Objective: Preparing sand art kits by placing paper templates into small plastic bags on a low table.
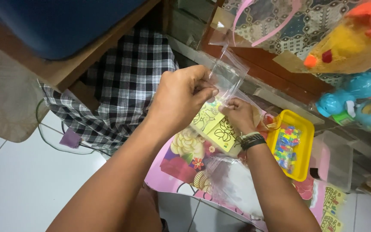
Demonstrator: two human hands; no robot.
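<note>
Two bare hands meet in the middle of the head view, over a pink floral sheet (181, 165) lying on the white tile floor (18, 189).

The left hand (181, 96) is higher up. Its grip is pinched shut on the top edge of a clear plastic bag (228, 77), thumb and fingers pressed together on the thin plastic. The right hand (239, 114) is just beside it, lower and to the right, with a dark wristband (253, 141) on the wrist. Its fingers are curled closed on the lower part of the same bag, where small yellow picture cards (217, 126) with black line drawings sit. The cards are partly inside the bag, between the two hands.

Right of the hands, a yellow tray (305, 129) holds many tiny bits in lots of colours. Near the right arm lies a pile of more clear bags (237, 180). More yellow cards (331, 210) lie at the near right corner.

On the far left, a black and white checked cloth (125, 81) hangs by a wooden ledge (65, 68). On the far right sit a blue toy (357, 101) and an orange and yellow toy (357, 38).
</note>
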